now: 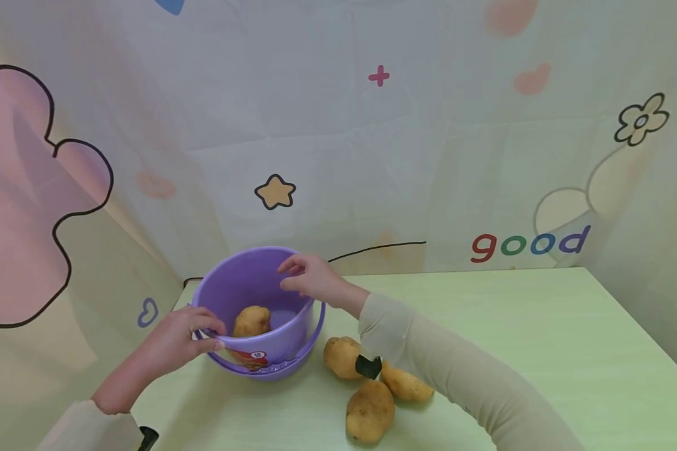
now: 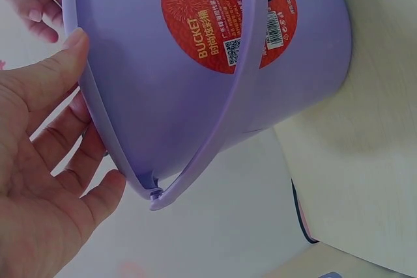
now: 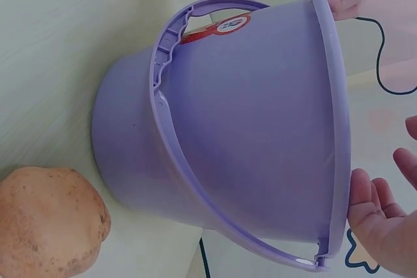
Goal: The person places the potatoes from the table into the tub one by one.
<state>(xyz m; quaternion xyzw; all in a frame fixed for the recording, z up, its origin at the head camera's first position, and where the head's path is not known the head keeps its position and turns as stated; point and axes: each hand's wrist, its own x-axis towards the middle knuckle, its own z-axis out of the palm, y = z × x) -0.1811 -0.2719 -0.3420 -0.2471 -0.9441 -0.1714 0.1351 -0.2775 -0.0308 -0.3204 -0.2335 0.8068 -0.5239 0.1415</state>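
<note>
A person's left grip holds the rim of a purple bucket on the desk, thumb outside the wall and fingers over the edge, while the right grip hangs above the far right of the rim, fingers loosely bent, holding nothing. Whether the right thumb brushes the rim cannot be told.

Inside the bucket, to the right of the left grip and down and nearer the person from the right one, sits a single potato. Three more lie outside, all below the right grip and on the person's side of it, so the right is the nearer of the two. Closest is the potato beside the bucket, just right of the wall. The front potato lies farther toward the person, its long axis running roughly away from the body. The third, the slanted potato, lies farther right, its long axis running down to the right, partly behind the right sleeve.

The rim stands between the right grip and the loose potatoes, and the lowered handle loops round the bucket's near side, beneath both grips. Behind the right grip, the backdrop rises close to the bucket at the desk's far edge; the desk's left edge runs near the left grip. Most room for movement appears to lie right of the right grip.
</note>
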